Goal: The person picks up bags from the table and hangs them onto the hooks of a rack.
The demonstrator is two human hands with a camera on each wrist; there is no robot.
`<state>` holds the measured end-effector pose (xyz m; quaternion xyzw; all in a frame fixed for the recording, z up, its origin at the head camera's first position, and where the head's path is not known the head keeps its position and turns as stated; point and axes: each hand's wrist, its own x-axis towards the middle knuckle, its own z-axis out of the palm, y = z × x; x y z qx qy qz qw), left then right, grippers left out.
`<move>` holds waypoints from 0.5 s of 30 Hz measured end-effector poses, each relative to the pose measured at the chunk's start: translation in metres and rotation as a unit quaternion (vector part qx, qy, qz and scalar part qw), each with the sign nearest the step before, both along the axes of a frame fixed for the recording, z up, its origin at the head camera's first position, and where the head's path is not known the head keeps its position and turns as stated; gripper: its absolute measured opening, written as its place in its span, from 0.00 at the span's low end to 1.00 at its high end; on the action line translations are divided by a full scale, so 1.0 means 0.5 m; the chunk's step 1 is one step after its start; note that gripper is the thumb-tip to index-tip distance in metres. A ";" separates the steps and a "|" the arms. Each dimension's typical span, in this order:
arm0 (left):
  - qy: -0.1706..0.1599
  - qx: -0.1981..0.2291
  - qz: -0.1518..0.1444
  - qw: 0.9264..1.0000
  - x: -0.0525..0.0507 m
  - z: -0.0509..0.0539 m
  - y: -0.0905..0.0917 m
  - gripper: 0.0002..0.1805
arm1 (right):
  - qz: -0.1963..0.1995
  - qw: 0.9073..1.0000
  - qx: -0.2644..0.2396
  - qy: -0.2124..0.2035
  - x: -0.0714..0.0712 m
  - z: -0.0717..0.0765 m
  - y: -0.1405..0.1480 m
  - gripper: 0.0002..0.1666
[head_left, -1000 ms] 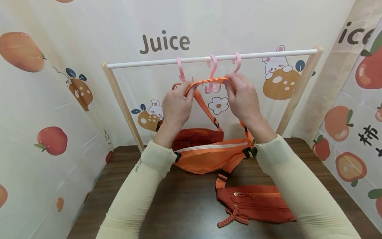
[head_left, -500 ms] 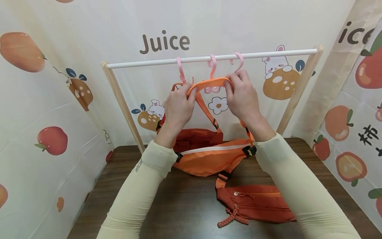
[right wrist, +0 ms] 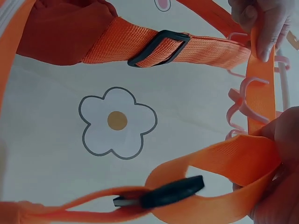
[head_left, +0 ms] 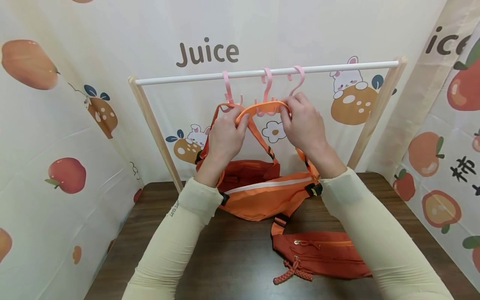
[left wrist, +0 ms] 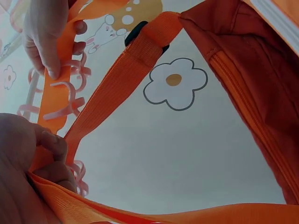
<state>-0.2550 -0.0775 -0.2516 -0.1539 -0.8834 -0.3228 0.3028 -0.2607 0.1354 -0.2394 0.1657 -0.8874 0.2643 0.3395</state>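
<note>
An orange waist bag [head_left: 264, 202] with a white zip hangs from its strap [head_left: 268, 107], which both hands hold up. My left hand [head_left: 226, 135] pinches the strap's left part, and my right hand [head_left: 305, 123] pinches it farther right. Between them, the strap lies across the middle pink hook [head_left: 268, 85], whose curved front prongs show before the strap. In the right wrist view, those prongs [right wrist: 247, 98] curl over the strap's edge. A dark red bag [head_left: 249, 171] hangs by its orange strap from the left pink hook [head_left: 227, 85].
A white rail [head_left: 180, 79] on wooden posts carries the hooks; the right pink hook [head_left: 298, 79] is partly behind my right hand. Another red bag [head_left: 322, 250] with braided pulls lies on the dark wooden table [head_left: 221, 258], partly under the right forearm. A printed curtain [head_left: 150, 37] surrounds it.
Both hands have lowered slightly with the strap, and the left has shifted a little right. The strap, earlier in front of the middle hook, now sits behind its front prongs.
</note>
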 end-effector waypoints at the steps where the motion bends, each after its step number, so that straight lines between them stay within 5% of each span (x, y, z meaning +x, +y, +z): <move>1: -0.002 0.002 -0.002 1.000 0.000 -0.001 0.000 0.16 | -0.001 1.000 0.003 -0.001 0.000 0.001 -0.001 0.19; 15: -0.018 0.014 -0.008 1.000 -0.002 -0.014 0.003 0.18 | -0.005 0.999 0.031 0.030 0.003 0.003 -0.003 0.16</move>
